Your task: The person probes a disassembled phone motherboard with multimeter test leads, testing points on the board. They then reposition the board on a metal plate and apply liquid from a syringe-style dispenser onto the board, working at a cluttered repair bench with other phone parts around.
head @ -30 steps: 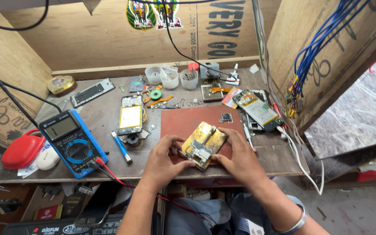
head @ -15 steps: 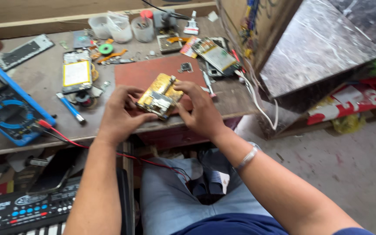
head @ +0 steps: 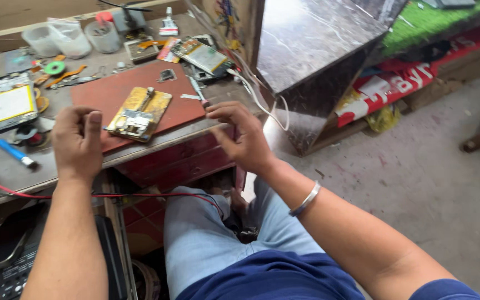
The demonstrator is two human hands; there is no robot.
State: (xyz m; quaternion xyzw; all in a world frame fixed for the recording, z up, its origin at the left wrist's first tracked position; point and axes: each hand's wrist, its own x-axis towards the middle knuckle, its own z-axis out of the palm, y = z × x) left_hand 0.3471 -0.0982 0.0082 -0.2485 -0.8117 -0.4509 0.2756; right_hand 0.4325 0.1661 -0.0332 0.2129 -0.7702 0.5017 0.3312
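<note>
One board (head: 138, 114) lies on the mat (head: 106, 89), long axis angled up-right; left hand (head: 77, 141) curled empty beside it, right hand (head: 240, 130) half-open pinching a tool (head: 198, 91).

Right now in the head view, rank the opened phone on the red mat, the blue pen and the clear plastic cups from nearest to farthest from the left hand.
From the left hand:
1. Opened phone, just to its right on the red mat.
2. Blue pen, to its left on the bench.
3. Clear plastic cups, at the bench's far edge.
</note>
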